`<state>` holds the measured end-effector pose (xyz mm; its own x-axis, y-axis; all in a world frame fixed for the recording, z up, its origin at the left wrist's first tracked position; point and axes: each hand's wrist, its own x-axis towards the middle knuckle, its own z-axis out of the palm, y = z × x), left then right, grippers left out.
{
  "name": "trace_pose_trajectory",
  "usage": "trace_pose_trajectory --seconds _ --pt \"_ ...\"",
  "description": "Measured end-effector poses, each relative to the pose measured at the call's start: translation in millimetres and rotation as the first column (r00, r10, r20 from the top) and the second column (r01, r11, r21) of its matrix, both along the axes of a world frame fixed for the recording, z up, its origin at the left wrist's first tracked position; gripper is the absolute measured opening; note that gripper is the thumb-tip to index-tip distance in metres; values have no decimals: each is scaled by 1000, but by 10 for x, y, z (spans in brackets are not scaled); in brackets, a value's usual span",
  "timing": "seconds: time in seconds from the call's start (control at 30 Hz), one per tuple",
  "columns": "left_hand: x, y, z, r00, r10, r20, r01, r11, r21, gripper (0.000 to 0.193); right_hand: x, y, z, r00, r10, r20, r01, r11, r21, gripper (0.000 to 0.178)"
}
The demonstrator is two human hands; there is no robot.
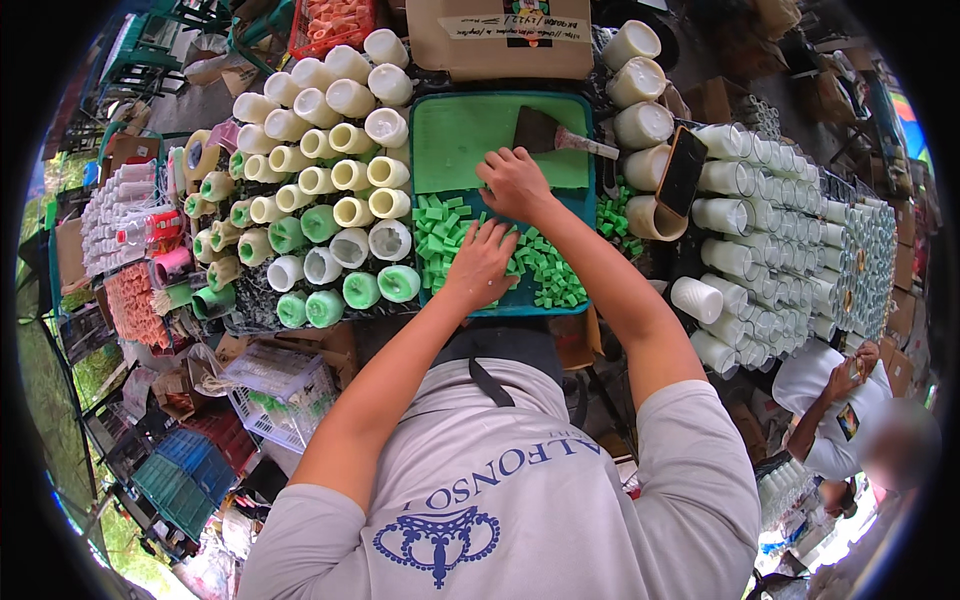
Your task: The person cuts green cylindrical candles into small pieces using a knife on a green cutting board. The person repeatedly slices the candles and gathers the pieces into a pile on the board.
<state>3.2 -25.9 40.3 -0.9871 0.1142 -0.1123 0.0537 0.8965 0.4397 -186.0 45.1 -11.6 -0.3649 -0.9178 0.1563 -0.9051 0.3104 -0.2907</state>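
A teal-rimmed tray (418, 130) lies in front of me. Its far part holds a flat light-green slab (450, 150), and small green cubes (560, 272) are heaped in its near part. My left hand (484, 264) rests on the cubes with its fingers spread. Just beyond it, my right hand (515, 184) is bent over the slab's near edge, fingers curled; what lies between them is hidden. A wide-bladed scraper (538, 130) with a wrapped handle lies on the slab, beyond my right hand.
Rows of cream and green candles (350, 175) stand left of the tray. To its right are white-filled jars (643, 124), a dark phone (684, 170) leaning on them, and many clear glasses (725, 215). A cardboard box (500, 55) sits behind. Another person (835, 400) is at the far right.
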Motion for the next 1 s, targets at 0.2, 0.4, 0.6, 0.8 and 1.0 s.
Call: trace_pose_trajectory --seconds 0.2,0.4,0.6,0.8,1.0 --pt "-9 93 -239 997 -16 69 20 998 -57 84 -25 21 -26 997 60 -44 -63 996 -60 18" --pt "19 -64 -174 996 19 83 -9 993 -122 69 -2 172 -89 998 60 -15 -61 993 -102 11" --pt "-29 -10 -180 995 -95 -11 94 995 -18 63 102 340 -160 998 58 18 -56 991 -118 6" --pt "-139 -5 -364 990 -140 -29 142 988 64 50 147 691 -152 998 24 61 -17 994 -108 10" --pt "-168 -138 -382 998 -57 -35 56 998 -23 33 239 1267 62 966 -187 176 180 982 55 20"
